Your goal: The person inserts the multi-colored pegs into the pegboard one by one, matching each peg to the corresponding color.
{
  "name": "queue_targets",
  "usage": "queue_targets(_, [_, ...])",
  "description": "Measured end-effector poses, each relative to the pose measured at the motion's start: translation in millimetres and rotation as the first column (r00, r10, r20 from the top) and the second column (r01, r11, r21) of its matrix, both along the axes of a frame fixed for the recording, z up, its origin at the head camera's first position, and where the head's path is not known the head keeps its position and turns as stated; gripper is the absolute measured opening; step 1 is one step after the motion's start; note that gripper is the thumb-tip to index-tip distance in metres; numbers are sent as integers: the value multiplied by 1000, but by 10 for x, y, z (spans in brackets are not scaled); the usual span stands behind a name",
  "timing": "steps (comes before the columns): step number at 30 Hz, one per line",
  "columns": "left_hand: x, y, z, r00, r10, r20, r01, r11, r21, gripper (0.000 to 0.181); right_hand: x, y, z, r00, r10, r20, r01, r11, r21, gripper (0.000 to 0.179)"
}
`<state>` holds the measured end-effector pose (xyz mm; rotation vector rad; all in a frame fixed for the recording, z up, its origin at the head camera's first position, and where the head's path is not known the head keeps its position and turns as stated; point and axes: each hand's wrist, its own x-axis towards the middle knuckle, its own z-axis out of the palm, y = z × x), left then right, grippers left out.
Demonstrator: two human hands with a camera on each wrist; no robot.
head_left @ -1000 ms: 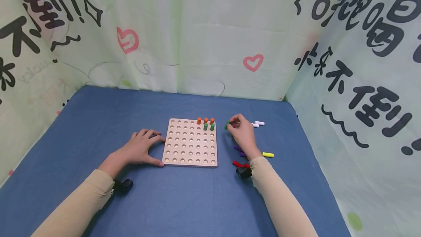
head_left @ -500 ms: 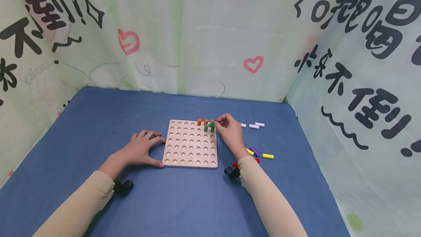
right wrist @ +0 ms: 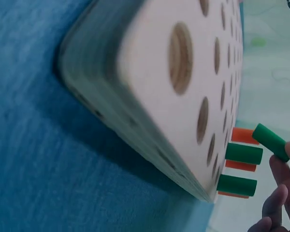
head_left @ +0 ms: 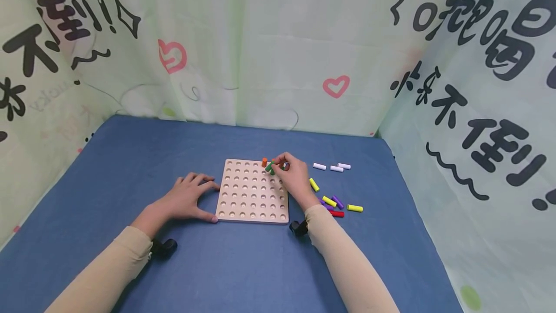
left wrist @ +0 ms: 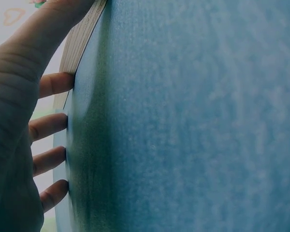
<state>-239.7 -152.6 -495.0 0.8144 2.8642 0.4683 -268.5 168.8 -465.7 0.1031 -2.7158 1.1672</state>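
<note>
A pale wooden board (head_left: 248, 210) with rows of round holes lies on the blue cloth. My right hand (head_left: 295, 177) pinches a green peg (right wrist: 271, 141) between thumb and finger, tilted above the board's far right part. Below it, two green pegs (right wrist: 244, 153) stand in holes. Orange pegs (head_left: 264, 162) stand in the farthest row, partly hidden behind the hand in the head view. At the board's left side, my left hand (head_left: 184, 202) lies with fingers spread; its thumb and index finger (left wrist: 58, 84) touch the edge, while the other fingertips rest on the cloth.
Right of the board lie several loose pegs: white pegs (head_left: 336, 168) at the back, yellow pegs (head_left: 354, 208), purple pegs (head_left: 337, 202) and a red peg (head_left: 336, 214) nearer. A printed curtain (head_left: 278, 71) encloses the blue table (head_left: 243, 269) at back and sides.
My right hand has carried the green peg leftward from beside the white pegs to over the board, uncovering yellow and purple pegs. The left hand has stayed at the board's edge.
</note>
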Motion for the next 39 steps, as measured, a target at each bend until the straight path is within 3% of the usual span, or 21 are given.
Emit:
queue_targets(18, [-14, -14, -8, 1000, -7, 9, 7, 1000, 4, 93, -33, -104, -5, 995, 39, 91, -43, 998, 44, 4])
queue_targets(28, [-24, -14, -27, 1000, -2, 10, 2, 1000, 4, 95, -27, -99, -14, 996, 77, 53, -85, 982, 171, 5])
queue_targets(39, [-13, -25, -34, 1000, 5, 15, -5, 1000, 4, 95, -26, -113, -26, 996, 69, 49, -76, 984, 163, 5])
